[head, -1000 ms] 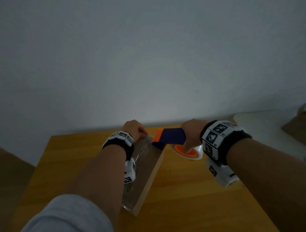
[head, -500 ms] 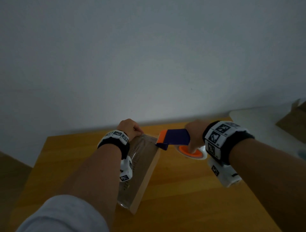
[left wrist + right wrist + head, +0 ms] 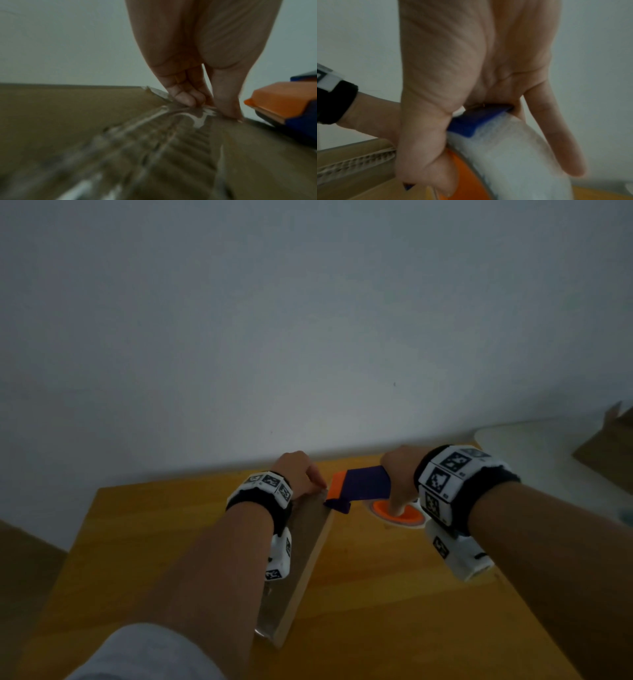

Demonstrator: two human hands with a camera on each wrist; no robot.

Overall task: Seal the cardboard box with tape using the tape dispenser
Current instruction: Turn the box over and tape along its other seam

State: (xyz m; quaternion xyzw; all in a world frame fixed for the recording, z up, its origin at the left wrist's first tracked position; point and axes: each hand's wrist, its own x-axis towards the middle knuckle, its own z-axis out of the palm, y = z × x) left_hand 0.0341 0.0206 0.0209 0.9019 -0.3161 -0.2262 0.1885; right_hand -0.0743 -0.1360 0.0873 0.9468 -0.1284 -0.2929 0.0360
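Note:
A flat cardboard box (image 3: 301,559) lies on the wooden table (image 3: 394,611), with clear tape (image 3: 202,116) along its top. My left hand (image 3: 301,474) is at the box's far end. There its curled fingers (image 3: 185,97) and thumb (image 3: 226,108) pinch the crinkled tape end against the edge. My right hand (image 3: 400,474) grips the blue and orange tape dispenser (image 3: 359,484) just right of that end. The thumb sits in the roll's orange core (image 3: 465,175), and one finger lies straight along the tape roll (image 3: 513,155). The dispenser's orange head (image 3: 281,102) nearly touches my left thumb.
A plain white wall (image 3: 308,337) stands right behind the table's far edge. To the right is a white surface (image 3: 531,453) with a brown cardboard piece (image 3: 609,453) on it. The floor drops away left of the table.
Both hands stay at the box's far end. The dispenser's orange head has come closer to my left hand than half a second ago.

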